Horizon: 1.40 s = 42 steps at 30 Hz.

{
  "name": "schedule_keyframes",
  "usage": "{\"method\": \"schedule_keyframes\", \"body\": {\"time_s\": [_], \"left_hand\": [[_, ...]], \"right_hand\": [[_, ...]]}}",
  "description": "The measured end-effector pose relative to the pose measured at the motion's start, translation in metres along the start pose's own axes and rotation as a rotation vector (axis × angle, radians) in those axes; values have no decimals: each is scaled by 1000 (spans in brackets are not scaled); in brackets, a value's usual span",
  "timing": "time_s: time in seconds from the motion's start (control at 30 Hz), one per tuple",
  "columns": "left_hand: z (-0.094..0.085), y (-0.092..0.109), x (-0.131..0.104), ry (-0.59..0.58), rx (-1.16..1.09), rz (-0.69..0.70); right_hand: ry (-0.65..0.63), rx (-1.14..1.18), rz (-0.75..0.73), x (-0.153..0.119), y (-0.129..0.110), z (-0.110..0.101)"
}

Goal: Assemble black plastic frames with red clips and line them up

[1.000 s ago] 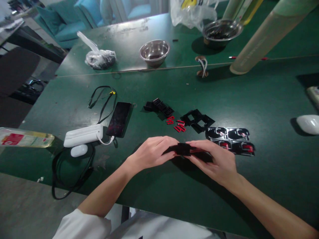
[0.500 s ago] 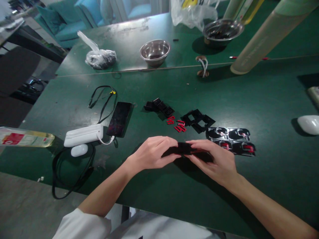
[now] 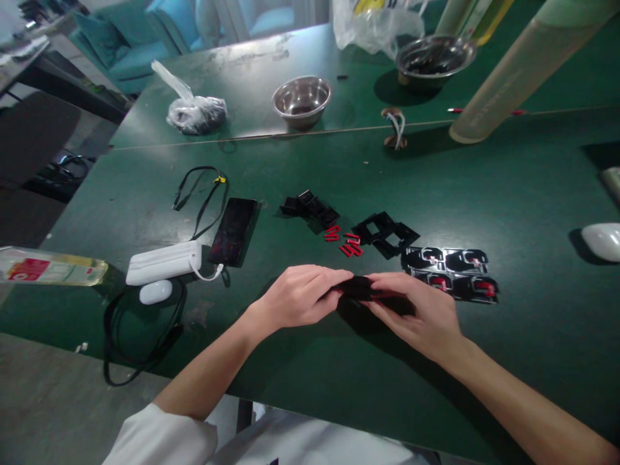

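Black compact piece (image 3: pixel 358 289): clamped at its edges between bare left hand (image 3: pixel 298 297) and bare right hand (image 3: pixel 426 313); held over green flat tabletop (image 3: pixel 300 361), near edge well apart; glossy black-and-red pieces (image 3: pixel 467 283) partly covered by right hand.

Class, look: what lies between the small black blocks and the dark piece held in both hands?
In the head view, several small red pieces lie on the green table between the black blocks and the dark piece.

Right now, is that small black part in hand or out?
In hand: the left hand and right hand both pinch the black part, one from each side.
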<state>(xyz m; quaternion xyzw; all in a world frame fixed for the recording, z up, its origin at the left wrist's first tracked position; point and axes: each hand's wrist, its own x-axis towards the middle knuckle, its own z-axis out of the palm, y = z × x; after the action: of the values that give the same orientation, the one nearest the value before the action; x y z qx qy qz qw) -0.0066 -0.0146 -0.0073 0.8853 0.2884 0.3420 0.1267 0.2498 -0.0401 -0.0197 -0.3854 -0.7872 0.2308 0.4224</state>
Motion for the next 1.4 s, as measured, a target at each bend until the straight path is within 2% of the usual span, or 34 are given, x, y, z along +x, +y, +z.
{"method": "schedule_keyframes", "body": {"time_s": [0.3, 0.53, 0.97, 1.4], "left_hand": [[1, 1, 1, 36, 11, -10], [1, 1, 0, 11, -37, -30], [1, 1, 2, -8, 9, -16], [-1, 2, 1, -46, 7, -59]], "right_hand": [[-11, -17, 18, -1, -1, 1], [1, 4, 36, 0, -2, 2], [-15, -19, 35, 0, -2, 3], [-2, -7, 49, 0, -2, 3]]}}
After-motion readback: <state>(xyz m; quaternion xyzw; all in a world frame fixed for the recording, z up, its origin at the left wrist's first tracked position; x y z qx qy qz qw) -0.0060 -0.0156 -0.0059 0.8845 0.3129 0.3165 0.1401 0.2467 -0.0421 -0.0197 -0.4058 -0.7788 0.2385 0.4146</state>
